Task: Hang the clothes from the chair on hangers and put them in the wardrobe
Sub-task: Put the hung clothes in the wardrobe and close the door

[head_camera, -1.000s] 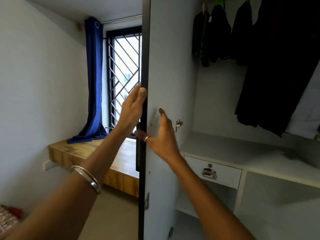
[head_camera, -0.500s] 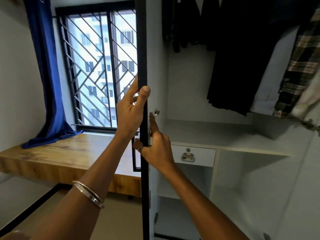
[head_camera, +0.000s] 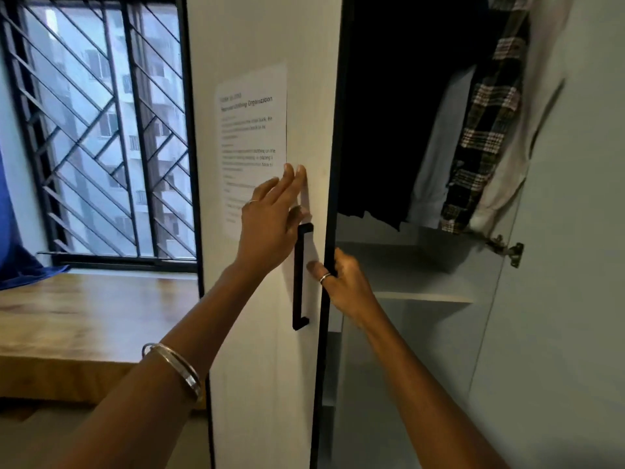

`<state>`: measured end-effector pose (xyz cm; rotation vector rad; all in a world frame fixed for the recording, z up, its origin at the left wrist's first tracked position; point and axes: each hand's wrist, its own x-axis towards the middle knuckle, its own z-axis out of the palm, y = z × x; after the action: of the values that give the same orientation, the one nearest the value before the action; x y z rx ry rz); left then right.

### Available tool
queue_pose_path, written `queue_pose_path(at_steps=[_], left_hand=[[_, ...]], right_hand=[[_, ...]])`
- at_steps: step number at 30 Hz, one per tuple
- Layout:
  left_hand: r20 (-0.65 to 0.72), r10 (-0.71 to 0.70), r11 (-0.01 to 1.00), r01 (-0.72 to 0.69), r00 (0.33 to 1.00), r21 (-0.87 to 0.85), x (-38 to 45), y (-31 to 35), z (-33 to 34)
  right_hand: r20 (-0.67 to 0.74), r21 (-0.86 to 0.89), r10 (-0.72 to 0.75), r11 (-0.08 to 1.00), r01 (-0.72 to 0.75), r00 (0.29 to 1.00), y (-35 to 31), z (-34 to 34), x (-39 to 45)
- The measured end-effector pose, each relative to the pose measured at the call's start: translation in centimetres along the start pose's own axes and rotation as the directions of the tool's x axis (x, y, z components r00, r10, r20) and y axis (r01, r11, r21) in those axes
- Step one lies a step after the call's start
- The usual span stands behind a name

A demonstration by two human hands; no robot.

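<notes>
The white wardrobe door [head_camera: 257, 367] with a black edge and a black bar handle [head_camera: 299, 275] now faces me, partly swung over the opening. My left hand [head_camera: 270, 218] presses flat on its front, fingers straight, just above the handle. My right hand [head_camera: 341, 282] grips the door's black edge, fingers curled behind it and thumb on the front. Inside the wardrobe hang dark clothes [head_camera: 389, 113], a pale shirt [head_camera: 443, 157] and a checked shirt [head_camera: 487, 130].
A printed sheet [head_camera: 252, 143] is stuck on the door. A barred window [head_camera: 98, 130] and a wooden ledge [head_camera: 84, 319] lie to the left, with a blue curtain [head_camera: 13, 252] at the edge. The other door [head_camera: 568, 265] stands open at the right, above white shelves [head_camera: 422, 296].
The door has swung from edge-on to showing its front face. My left hand moved from the edge onto the front; my right hand now holds the edge.
</notes>
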<state>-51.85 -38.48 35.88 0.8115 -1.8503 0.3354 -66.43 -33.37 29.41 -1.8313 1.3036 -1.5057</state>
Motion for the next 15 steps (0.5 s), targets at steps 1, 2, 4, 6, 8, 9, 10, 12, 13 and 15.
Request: queue_pose_path(at_steps=[1, 2, 4, 6, 8, 9, 10, 12, 13, 15], left_hand=[[0.027, -0.001, 1.0, 0.0, 1.0, 0.025, 0.6, 1.2, 2.6], [0.058, -0.014, 0.999, 0.012, 0.998, 0.046, 0.6, 1.3, 3.4], [0.055, -0.017, 0.992, 0.01, 0.998, 0.123, 1.3, 2.2, 6.2], [0.091, -0.035, 0.979, 0.015, 0.995, 0.205, 1.3, 1.8, 6.8], [0.065, -0.038, 0.957, 0.018, 0.997, 0.289, 2.3, 2.2, 9.3], [0.069, -0.042, 0.948, 0.018, 0.997, 0.319, 3.2, 2.5, 10.3], [0.107, -0.057, 0.937, 0.016, 0.993, 0.349, 3.4, 2.5, 10.6], [0.148, -0.065, 0.908, -0.003, 0.987, 0.419, 4.2, 2.7, 11.7], [0.167, -0.082, 0.899, 0.0, 0.983, 0.438, 4.5, 2.7, 12.0], [0.197, -0.11, 0.875, 0.001, 0.974, 0.485, 5.4, 2.8, 12.7]], right_hand=[[0.007, -0.005, 0.03, 1.0, -0.03, 1.0, 1.9, -2.4, 1.0], [0.012, -0.013, 0.047, 0.999, -0.047, 0.999, 2.6, -2.9, 1.6], [0.023, -0.006, 0.087, 0.996, -0.087, 0.996, 4.8, -4.9, 3.1], [0.023, 0.017, 0.118, 0.993, -0.118, 0.993, 5.7, -4.7, 3.5], [0.037, 0.017, 0.105, 0.994, -0.106, 0.994, 7.4, -6.5, 4.9], [0.054, 0.025, 0.109, 0.994, -0.11, 0.993, 8.3, -7.6, 6.2], [0.057, 0.013, 0.107, 0.994, -0.108, 0.993, 8.5, -7.9, 6.5], [0.056, 0.016, 0.098, 0.995, -0.099, 0.994, 9.6, -8.8, 7.6], [0.04, -0.005, 0.094, 0.996, -0.094, 0.995, 9.9, -9.0, 8.0], [0.05, -0.014, 0.139, 0.99, -0.138, 0.989, 10.7, -9.2, 9.3]])
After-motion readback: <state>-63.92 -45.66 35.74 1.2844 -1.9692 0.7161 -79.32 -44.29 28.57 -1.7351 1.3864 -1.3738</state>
